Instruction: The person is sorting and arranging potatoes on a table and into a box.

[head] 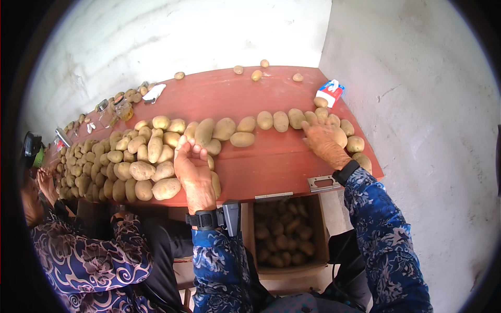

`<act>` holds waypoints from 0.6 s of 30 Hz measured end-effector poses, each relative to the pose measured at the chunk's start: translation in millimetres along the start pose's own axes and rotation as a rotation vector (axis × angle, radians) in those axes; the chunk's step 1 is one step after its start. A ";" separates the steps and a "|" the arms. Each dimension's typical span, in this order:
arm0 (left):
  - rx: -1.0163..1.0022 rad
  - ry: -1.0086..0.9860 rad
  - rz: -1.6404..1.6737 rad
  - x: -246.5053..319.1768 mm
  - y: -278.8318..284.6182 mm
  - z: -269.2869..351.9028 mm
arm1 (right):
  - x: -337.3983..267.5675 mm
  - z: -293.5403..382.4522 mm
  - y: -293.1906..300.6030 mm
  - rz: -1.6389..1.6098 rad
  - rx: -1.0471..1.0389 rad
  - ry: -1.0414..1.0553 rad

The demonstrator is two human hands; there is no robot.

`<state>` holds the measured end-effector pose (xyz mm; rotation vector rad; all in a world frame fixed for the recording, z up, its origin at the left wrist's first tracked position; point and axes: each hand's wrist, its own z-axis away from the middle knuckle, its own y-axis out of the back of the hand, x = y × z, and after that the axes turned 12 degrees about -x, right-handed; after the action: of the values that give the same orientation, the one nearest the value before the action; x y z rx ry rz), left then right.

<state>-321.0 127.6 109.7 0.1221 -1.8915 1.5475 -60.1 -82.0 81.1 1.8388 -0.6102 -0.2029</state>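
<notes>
Potatoes (155,149) lie packed together across the left half of a red table (266,168), and a curved row of potatoes (265,120) runs on to the right edge. My left hand (192,168) is raised over the right end of the packed potatoes, palm up with fingers bent; whether it holds anything cannot be told. My right hand (321,139) reaches palm down onto the potatoes at the right end of the row, its fingertips touching them. A larger potato (339,137) shows beside that hand, partly covered by it.
A cardboard box (289,270) of potatoes stands below the table edge. A tissue pack (330,93), glass jars (123,108) and a white cloth or paper (154,93) lie farther back. A metal hinge (323,183) sits at the front edge. Another person (94,254) sits at the left.
</notes>
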 end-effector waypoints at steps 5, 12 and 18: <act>-0.042 -0.002 0.005 -2.9 8.0 -2.5 | -67.7 -28.4 20.6 -0.201 -0.087 0.263; -0.041 0.008 0.030 -0.1 6.5 -4.3 | -116.3 -51.9 16.1 -0.271 -0.521 0.369; -0.028 0.000 0.042 7.4 7.6 0.7 | -119.4 -62.7 -7.8 -0.342 -0.607 0.296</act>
<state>-330.5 131.7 107.5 0.0705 -1.9264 1.5478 -132.6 31.9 77.4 1.3296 -0.0083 -0.2982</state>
